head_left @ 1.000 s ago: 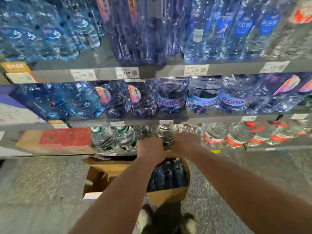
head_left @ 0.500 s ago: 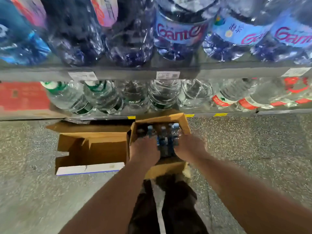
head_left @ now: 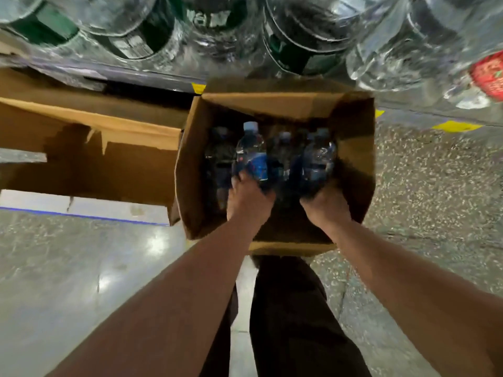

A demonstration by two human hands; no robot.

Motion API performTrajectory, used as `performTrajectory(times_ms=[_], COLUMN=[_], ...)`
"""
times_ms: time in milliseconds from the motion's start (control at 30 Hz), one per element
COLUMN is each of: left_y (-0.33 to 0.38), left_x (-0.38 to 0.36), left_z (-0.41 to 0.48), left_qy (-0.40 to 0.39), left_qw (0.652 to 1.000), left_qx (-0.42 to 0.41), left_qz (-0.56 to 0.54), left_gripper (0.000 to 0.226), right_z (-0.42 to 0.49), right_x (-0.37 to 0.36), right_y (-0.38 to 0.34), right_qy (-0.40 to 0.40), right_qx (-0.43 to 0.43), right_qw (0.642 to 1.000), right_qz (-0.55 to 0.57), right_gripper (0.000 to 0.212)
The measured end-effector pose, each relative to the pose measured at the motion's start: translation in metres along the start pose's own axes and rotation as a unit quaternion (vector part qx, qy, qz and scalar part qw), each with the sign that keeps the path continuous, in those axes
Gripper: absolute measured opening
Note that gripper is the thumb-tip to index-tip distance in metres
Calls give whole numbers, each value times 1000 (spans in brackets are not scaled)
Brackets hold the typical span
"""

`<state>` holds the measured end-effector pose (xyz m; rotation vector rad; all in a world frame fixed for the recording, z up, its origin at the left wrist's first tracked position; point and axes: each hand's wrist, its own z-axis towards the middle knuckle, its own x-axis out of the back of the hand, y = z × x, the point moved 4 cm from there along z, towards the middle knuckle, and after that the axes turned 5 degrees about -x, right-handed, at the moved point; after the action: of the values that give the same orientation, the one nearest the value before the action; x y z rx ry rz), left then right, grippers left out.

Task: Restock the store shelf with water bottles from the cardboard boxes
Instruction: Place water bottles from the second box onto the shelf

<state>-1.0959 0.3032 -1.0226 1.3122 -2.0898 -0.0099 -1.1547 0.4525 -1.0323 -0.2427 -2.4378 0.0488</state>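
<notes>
1. The left hand [head_left: 249,198] is clamped round the lower body of a small water bottle [head_left: 250,156], its fingers curled about the blue label.
2. This bottle stands roughly upright inside the open cardboard box [head_left: 353,164]. Its long axis runs base-down and its pale cap points up toward the shelf side. It sits higher than its neighbours.
3. It is clear plastic with a dark blue label band and a light cap.
4. The right hand [head_left: 325,204] grips a second bottle [head_left: 318,159] from below. This one is also cap-up, clear with a blue tint, and on the box's right side.
5. The hands are apart, each on its own bottle, with more dark bottles [head_left: 283,153] standing between and beside them in the box.
6. The box rests on the speckled floor [head_left: 435,186], just in front of the bottom shelf edge [head_left: 136,74].
7. Large clear jugs [head_left: 304,36] with green labels fill that shelf, and a red-labelled one [head_left: 488,74] is at the far right.
8. Another opened box [head_left: 122,170] lies touching the first on its left.
9. Dark trousers [head_left: 288,308] show below the box.
</notes>
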Motion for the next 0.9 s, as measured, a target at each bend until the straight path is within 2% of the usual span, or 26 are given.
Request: performTrajectory(times_ms=[133, 200, 267, 367, 433, 567, 633, 900], left_y=[-9, -8, -6, -12, -14, -7, -5, -11], left_x=[-4, -8, -19, -38, -47, -53, -53, -56], left_z=[22, 28, 33, 39, 42, 46, 47, 53], left_qy=[39, 50, 31, -24, -43, -14, -4, -7], left_qw=[997, 996, 997, 985, 974, 964, 963, 963], left_qx=[67, 74, 77, 131, 164, 189, 184, 159], left_qz=[-3, 17, -5, -111, -151, -187, -197, -216], left_gripper=[68, 68, 74, 87, 90, 78, 72, 85], right_z=[19, 29, 35, 43, 45, 53, 55, 62], right_x=[-13, -23, -34, -45, -47, -45, -45, -52], right_y=[2, 4, 2, 5, 7, 3, -1, 1], right_qy=[9, -25, -59, -45, -45, -19, -11, -10], right_qx=[-63, -105, -132, -121, -139, -127, -118, -130], right_qw=[988, 965, 933, 937, 932, 934, 929, 930], right_qz=[142, 240, 330, 326, 333, 335, 351, 343], right_gripper=[45, 62, 66, 64, 70, 83, 82, 91])
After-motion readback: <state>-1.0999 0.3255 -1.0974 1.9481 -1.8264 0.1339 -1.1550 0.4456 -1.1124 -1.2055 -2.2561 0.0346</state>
